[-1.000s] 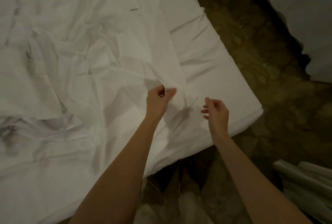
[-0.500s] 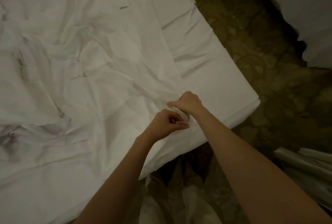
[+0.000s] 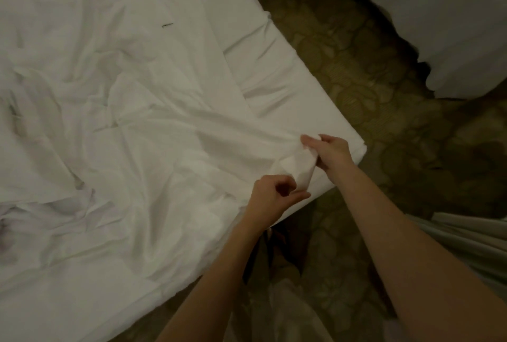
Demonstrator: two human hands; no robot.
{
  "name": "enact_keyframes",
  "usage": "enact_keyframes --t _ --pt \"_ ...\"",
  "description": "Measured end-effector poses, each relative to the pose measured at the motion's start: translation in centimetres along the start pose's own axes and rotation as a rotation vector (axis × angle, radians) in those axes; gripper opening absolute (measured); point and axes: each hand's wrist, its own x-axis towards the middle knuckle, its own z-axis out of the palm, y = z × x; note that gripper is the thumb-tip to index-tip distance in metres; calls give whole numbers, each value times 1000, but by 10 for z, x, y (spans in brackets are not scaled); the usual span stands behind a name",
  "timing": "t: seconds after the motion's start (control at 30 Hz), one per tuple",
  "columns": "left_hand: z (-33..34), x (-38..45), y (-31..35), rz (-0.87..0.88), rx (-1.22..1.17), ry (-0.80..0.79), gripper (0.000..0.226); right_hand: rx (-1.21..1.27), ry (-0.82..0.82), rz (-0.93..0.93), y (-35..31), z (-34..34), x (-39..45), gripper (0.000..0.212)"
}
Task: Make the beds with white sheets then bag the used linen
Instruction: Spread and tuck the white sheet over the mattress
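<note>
A crumpled white sheet (image 3: 131,136) lies loose over the mattress (image 3: 288,73), which fills the left and middle of the view. Near the mattress's front right corner my right hand (image 3: 332,152) pinches the sheet's corner and lifts a small fold of it. Just below and to the left, my left hand (image 3: 274,193) has thumb and fingers curled at the lower edge of that same fold; whether it pinches the fabric is unclear. A short dark mark (image 3: 167,25) sits on the sheet farther back.
Patterned olive carpet (image 3: 384,122) runs along the right of the bed. A second white-covered bed (image 3: 452,12) stands at the upper right. Pale folded linen (image 3: 472,237) lies at the right edge, and more white fabric (image 3: 288,311) lies on the floor by my feet.
My right hand reached in, took the sheet's corner and has drawn it right toward the mattress corner. My left hand slid down and right along the fold.
</note>
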Motion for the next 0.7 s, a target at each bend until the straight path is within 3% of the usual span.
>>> enact_keyframes --t 0.07,0.1,0.23,0.33,0.43,0.57,0.7 --pt "15 3 11 -2 14 -24 13 38 75 -44 -7 -11 -2 33" --pt "23 4 13 -20 17 -61 13 20 123 -53 -5 -17 0 34" --pt "50 -2 0 -185 -117 -229 42 -182 186 93 32 -35 13 33" --pt "49 -16 -24 -369 -345 -110 31 -307 92 251 66 -38 10 39" --pt "38 -36 -51 -613 -651 57 21 -442 68 209 86 -36 5 42" --pt "21 -56 -76 -778 -919 205 49 -474 103 54 84 -27 6 33" --pt "12 -55 -79 -823 -1246 248 64 -180 -86 71 57 -3 2 35"
